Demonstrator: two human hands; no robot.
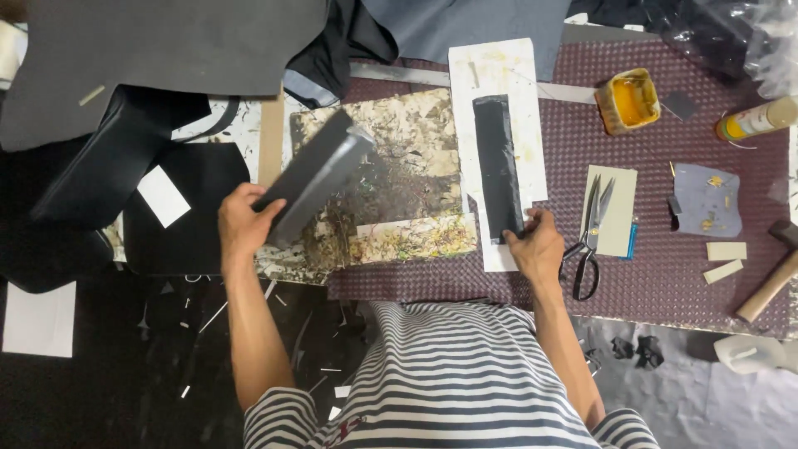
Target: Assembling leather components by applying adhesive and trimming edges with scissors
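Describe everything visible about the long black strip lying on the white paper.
The long black strip of leather-like material lies flat and lengthwise on a white paper sheet spotted with yellowish stains. It looks matte, narrow and roughly rectangular, with a slightly uneven right edge. Its far end points away from the person; the right hand presses its near end with the fingers.

A maroon textured mat covers the surface. On it lie black-handled scissors resting partly on a cream card, near an open tub of yellow glue. Farther right sit a yellow-capped tube, a grey scrap, two small cream strips and a wooden-handled hammer. Dark fabric is heaped at the top left.
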